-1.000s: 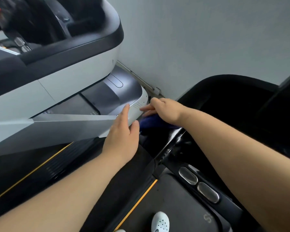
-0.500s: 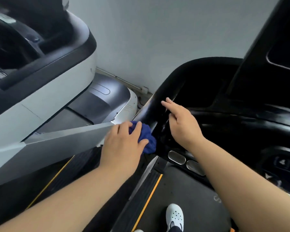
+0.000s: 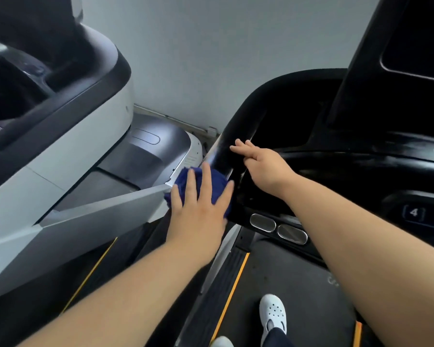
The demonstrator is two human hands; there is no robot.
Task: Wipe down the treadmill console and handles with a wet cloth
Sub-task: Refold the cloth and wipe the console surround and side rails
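Observation:
My left hand (image 3: 202,207) presses a bunched dark blue cloth (image 3: 186,180) against the lower left end of the black treadmill handle (image 3: 238,126), fingers spread over the cloth. My right hand (image 3: 261,164) rests on the same handle a little higher, fingers extended along its inner edge, holding nothing. The black console (image 3: 398,171) spreads to the right, with a numbered button (image 3: 414,212) at its lower right. Two oval metal pulse sensors (image 3: 277,227) sit on the bar just below my hands.
A neighbouring white and black treadmill (image 3: 68,136) fills the left side, its grey side rail (image 3: 98,209) touching the cloth. A pale wall (image 3: 223,51) stands behind. Below are the belt (image 3: 298,296), yellow-striped side rails and my white shoe (image 3: 272,313).
The cloth passed from my right hand to my left, which now presses it on the handle's end. My right hand moved up onto the handle. The view swung right and up.

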